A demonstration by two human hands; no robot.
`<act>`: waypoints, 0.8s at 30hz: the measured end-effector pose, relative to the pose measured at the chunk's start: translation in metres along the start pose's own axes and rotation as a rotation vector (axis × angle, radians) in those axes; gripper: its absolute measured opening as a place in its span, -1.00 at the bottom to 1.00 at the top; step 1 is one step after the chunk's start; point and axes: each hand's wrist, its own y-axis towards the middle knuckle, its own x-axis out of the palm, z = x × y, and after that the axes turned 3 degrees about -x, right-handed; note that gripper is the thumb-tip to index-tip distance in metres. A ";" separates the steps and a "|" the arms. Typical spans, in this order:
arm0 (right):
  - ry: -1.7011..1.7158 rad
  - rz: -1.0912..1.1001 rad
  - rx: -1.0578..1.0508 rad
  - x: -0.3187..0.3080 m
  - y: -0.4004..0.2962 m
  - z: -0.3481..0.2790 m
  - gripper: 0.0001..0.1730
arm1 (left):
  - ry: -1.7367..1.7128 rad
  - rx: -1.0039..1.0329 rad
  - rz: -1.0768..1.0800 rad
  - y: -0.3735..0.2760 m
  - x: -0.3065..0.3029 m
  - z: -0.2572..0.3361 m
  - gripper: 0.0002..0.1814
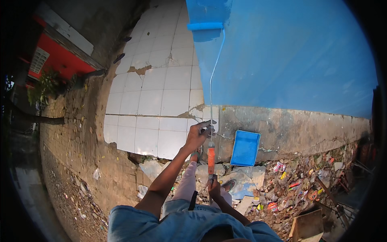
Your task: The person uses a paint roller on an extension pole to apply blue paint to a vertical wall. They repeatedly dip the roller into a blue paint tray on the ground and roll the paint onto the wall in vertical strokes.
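Observation:
A long-handled paint roller stretches away from me, its blue-coated roller sleeve (206, 26) against the blue wall (287, 60) near the wall's left edge. Darker, wet-looking paint surrounds the sleeve. From it a bent metal rod (211, 78) runs back to an orange handle (211, 158). The fingers of my left hand (199, 134) are around the rod just beyond the handle. Closer to my body, my right hand (214, 188) grips the pole below the orange part. A blue paint tray (246, 148) with blue paint inside lies right of the handle, at the foot of the wall.
White floor tiles (148, 103), cracked and broken in spots, spread to the left. Litter and rubble (287, 187) cover the ground at right, beside a wooden board (307, 225). My sandalled feet stand near broken slabs (245, 181). Dark footwear (119, 58) lies at the tiles' far-left edge.

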 end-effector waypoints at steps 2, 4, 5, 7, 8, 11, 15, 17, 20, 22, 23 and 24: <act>-0.034 0.041 -0.064 -0.002 0.008 -0.004 -0.75 | 0.009 0.019 0.005 0.004 -0.003 0.002 -0.67; 0.004 0.032 -0.060 -0.004 0.017 -0.010 -0.77 | -0.004 0.036 0.005 0.003 -0.005 0.014 -0.66; 0.024 0.026 -0.058 -0.004 0.023 -0.012 -0.78 | -0.010 0.047 -0.006 0.005 -0.007 0.022 -0.66; 0.020 0.040 -0.047 -0.011 0.040 -0.033 -0.77 | -0.027 0.068 -0.032 0.005 -0.010 0.055 -0.66; 0.005 0.041 -0.045 -0.014 0.049 -0.042 -0.76 | 0.005 0.107 -0.043 0.005 -0.013 0.071 -0.65; 0.130 0.030 0.050 -0.010 0.061 -0.036 -0.71 | 0.049 0.210 -0.028 0.008 -0.013 0.112 -0.65; 0.023 0.126 -0.110 -0.025 0.076 -0.069 -0.72 | 0.041 0.239 -0.028 0.011 -0.012 0.122 -0.65; 0.009 0.095 -0.062 -0.022 0.072 -0.057 -0.73 | 0.060 0.188 -0.014 0.013 -0.008 0.103 -0.65; 0.018 0.002 0.018 -0.007 0.050 -0.018 -0.74 | 0.046 0.124 0.015 0.014 -0.001 0.049 -0.63; 0.048 -0.025 0.016 0.005 0.034 0.006 -0.74 | 0.059 0.075 0.028 0.014 0.002 0.001 -0.62; 0.031 -0.050 0.041 0.009 0.025 0.017 -0.73 | 0.086 0.051 0.028 0.015 0.002 -0.023 -0.62; 0.016 -0.071 0.067 0.014 0.017 0.029 -0.73 | 0.115 0.027 0.024 0.017 0.003 -0.041 -0.61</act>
